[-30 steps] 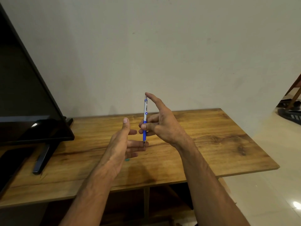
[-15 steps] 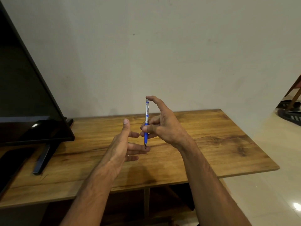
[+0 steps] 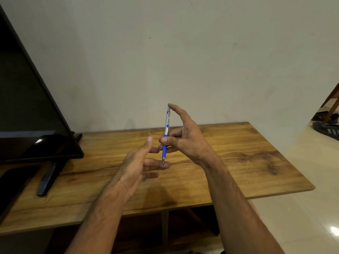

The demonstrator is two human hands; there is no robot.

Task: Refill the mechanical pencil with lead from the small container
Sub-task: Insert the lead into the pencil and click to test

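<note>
Both hands mid-frame: I see right hand [image 3: 187, 142] pinching mechanical pencil [image 3: 167, 125] upright, forefinger on its top; left hand [image 3: 135, 162] straight-fingered, touching its tip

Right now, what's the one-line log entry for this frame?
right hand: holds pencil upright, index on top cap | left hand: open, fingers by pencil tip | below: wooden table

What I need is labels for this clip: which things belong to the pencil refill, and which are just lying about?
Job: pencil, upright; right hand gripping it; left hand, open at its tip; teal speck under that hand, perhaps the container, cannot tell.
Lying about: black screen on the table.
</note>
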